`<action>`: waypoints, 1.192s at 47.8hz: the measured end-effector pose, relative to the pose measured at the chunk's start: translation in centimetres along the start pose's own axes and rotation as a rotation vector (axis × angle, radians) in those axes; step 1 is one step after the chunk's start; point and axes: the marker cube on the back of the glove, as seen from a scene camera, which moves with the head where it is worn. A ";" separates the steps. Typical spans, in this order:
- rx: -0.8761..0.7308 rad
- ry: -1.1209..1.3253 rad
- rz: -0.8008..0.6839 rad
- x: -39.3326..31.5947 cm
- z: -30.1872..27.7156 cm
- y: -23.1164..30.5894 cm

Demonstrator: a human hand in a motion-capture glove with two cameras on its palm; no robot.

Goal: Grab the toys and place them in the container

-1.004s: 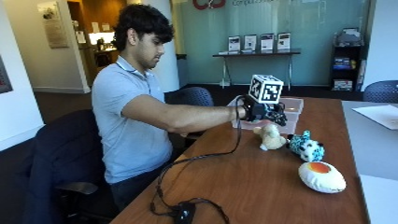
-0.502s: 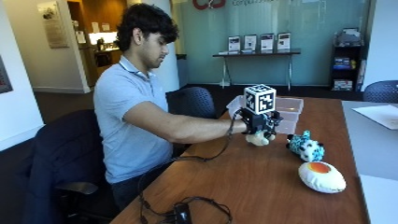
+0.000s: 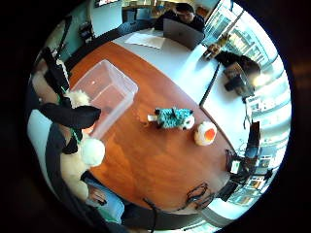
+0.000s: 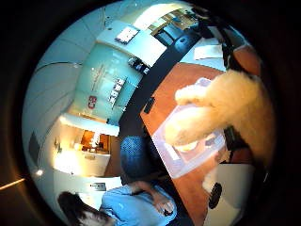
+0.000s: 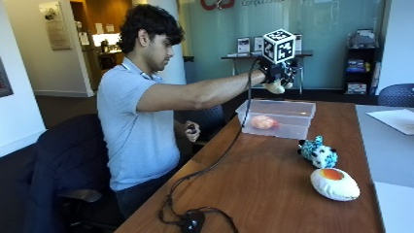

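Cream plush toy (image 5: 277, 87) in the gloved right hand (image 5: 278, 73), fingers curled round it, held high in the upper middle of the frame above the clear plastic container (image 5: 278, 118). Container sits on the wooden table (image 5: 259, 184) just below centre-right; one pinkish toy (image 5: 263, 122) already lies inside. Further down the right side, on the tabletop: a teal spotted plush (image 5: 318, 152), then a white egg-shaped toy with an orange top (image 5: 334, 183), apart from each other and well apart from the container. Little-finger palm view shows both loose toys and the container from overhead. Thumb-side palm view is filled largely by the cream plush, container beneath it.
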 end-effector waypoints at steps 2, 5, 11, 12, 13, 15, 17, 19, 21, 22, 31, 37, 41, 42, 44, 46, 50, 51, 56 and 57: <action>-0.009 0.000 -0.002 -0.8 0.1 -0.8; -0.024 -0.010 -0.001 -1.8 0.6 -1.9; -0.089 -0.016 0.036 -2.8 2.7 -3.1; -0.116 -0.017 0.041 -2.7 3.1 -3.0; -0.148 -0.016 0.047 -2.5 3.4 -2.9; -0.211 -0.006 0.064 -2.0 3.8 -2.5; -0.250 0.018 0.089 -1.0 3.9 -2.0; -0.255 0.042 0.110 0.2 3.9 -1.7; -0.238 0.056 0.125 1.6 3.7 -1.4; -0.226 0.061 0.132 2.4 3.5 -1.2; -0.281 0.230 0.261 11.4 5.3 -0.1; -0.467 0.423 0.340 18.3 8.7 1.9; -0.544 0.471 0.383 21.4 10.9 3.2; -0.555 0.477 0.394 22.1 11.5 3.5; -0.569 0.484 0.418 23.3 12.7 3.9; -0.573 0.477 0.436 24.1 13.6 4.1; -0.540 0.395 0.445 25.2 14.9 4.3; -0.517 0.364 0.442 25.3 15.2 4.3; -0.396 0.305 0.411 25.6 15.9 3.9; -0.368 0.302 0.403 25.5 15.7 3.8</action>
